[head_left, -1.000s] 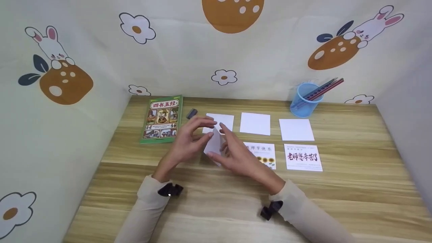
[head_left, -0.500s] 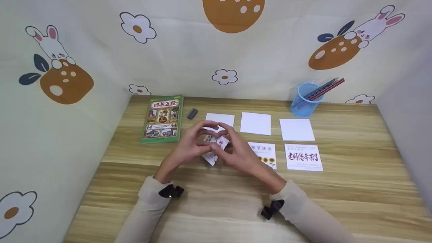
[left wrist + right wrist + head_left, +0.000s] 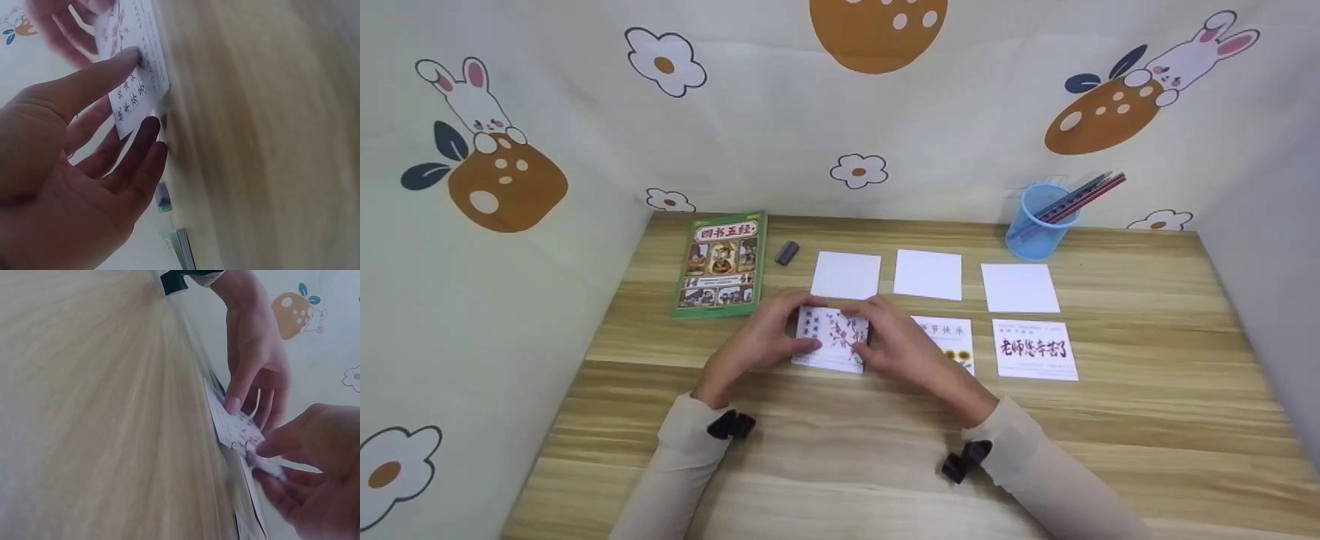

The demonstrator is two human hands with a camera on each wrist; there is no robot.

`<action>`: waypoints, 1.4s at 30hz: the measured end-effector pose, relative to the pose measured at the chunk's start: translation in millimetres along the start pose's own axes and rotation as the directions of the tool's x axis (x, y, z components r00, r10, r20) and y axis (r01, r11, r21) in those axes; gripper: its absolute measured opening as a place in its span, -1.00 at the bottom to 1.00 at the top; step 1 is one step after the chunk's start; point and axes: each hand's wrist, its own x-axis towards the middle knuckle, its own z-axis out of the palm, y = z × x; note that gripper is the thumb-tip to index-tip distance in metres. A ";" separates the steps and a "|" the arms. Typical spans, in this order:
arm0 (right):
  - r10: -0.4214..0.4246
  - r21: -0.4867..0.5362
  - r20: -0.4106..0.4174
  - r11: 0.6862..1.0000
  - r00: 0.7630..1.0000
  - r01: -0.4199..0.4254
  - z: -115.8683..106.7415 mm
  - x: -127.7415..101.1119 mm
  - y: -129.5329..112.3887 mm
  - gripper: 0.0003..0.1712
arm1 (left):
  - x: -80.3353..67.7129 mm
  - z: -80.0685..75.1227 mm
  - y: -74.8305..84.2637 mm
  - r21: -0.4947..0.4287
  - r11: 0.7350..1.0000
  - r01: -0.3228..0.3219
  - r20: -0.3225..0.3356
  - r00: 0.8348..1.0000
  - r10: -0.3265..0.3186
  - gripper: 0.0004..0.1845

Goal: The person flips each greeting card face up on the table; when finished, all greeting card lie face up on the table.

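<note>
A square white card (image 3: 829, 352) printed with red blossom branches and dark characters is held between both hands, printed side up. My left hand (image 3: 765, 330) pinches its left side, thumb on the printed face and fingers underneath, as the left wrist view shows. At the opposite side my right hand (image 3: 901, 341) pinches the card, its thumb by the blossoms. In the right wrist view the card (image 3: 228, 424) is tilted close over the table. Just right of it lies a sunflower card (image 3: 956, 341), partly covered by my right hand.
Three blank white cards (image 3: 928, 275) form a row behind the hands. A card with large dark lettering (image 3: 1033, 350) lies at right. Around them are a green book (image 3: 720, 264), a small dark block (image 3: 787, 253), and a blue cup (image 3: 1035, 232) holding several pencils (image 3: 1084, 199).
The held card has turned from its blank side, standing on edge, to its printed blossom side facing up. Both hands have come lower and moved apart to its two sides.
</note>
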 end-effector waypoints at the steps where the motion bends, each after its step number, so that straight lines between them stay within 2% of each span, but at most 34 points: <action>1: -0.013 -0.046 0.015 0.999 1.000 0.014 0.1 -0.8 0.7 -0.41 | 0.1 0.1 -0.4 0.013 1.000 0.003 -0.002 1.000 -0.003 -0.35; 3: -0.036 -0.132 0.049 0.990 0.998 0.042 0.4 -2.7 1.8 -0.36 | 0.3 0.1 0.0 0.045 0.999 0.019 0.002 1.000 -0.019 -0.36; 6: -0.042 -0.204 0.092 0.977 0.995 0.060 0.3 -4.7 1.7 -0.24 | 0.7 -0.2 2.4 0.075 0.995 0.064 0.012 0.998 -0.065 -0.38; 9: -0.025 -0.238 0.113 0.970 0.993 0.051 -0.4 -4.8 0.4 -0.21 | 1.0 -0.8 5.3 0.090 0.990 0.110 0.018 0.994 -0.112 -0.40; 14: 0.009 -0.251 0.140 0.968 0.990 0.027 -1.8 -3.4 0.1 -0.22 | 0.9 -1.6 7.3 0.110 0.985 0.135 0.023 0.990 -0.139 -0.40; 18: -0.015 -0.236 0.153 0.970 0.988 0.052 -3.0 -3.9 2.8 -0.16 | 0.0 -1.6 9.3 0.122 0.986 0.112 0.017 0.993 -0.115 -0.40; 23: -0.070 -0.126 0.201 0.987 0.977 0.097 -11.0 -12.4 8.3 0.01 | 5.7 1.9 17.2 0.087 0.996 0.018 -0.012 1.000 -0.017 -0.41; 26: -0.067 -0.061 0.215 0.995 0.974 0.082 -23.6 -24.3 16.0 -0.05 | 15.5 8.6 25.6 0.051 0.998 -0.037 -0.026 0.999 0.038 -0.44; 30: -0.010 -0.029 0.165 0.999 0.986 0.015 -51.1 -44.5 38.4 -0.20 | 33.0 24.4 40.5 0.012 0.994 -0.108 -0.020 0.994 0.108 -0.51; 35: 0.078 -0.006 0.023 0.997 0.997 -0.078 -96.4 -70.9 76.6 -0.35 | 58.6 51.0 69.6 -0.010 0.987 -0.162 0.048 0.986 0.163 -0.54; 39: 0.146 -0.006 -0.102 0.989 0.984 -0.147 -129.1 -89.1 106.0 -0.41 | 81.6 75.6 93.6 -0.017 0.981 -0.194 0.111 0.975 0.194 -0.49; 42: 0.220 -0.020 -0.162 0.974 0.962 -0.226 -149.3 -100.2 123.1 -0.41 | 96.7 92.1 108.5 -0.030 0.981 -0.192 0.122 0.973 0.195 -0.45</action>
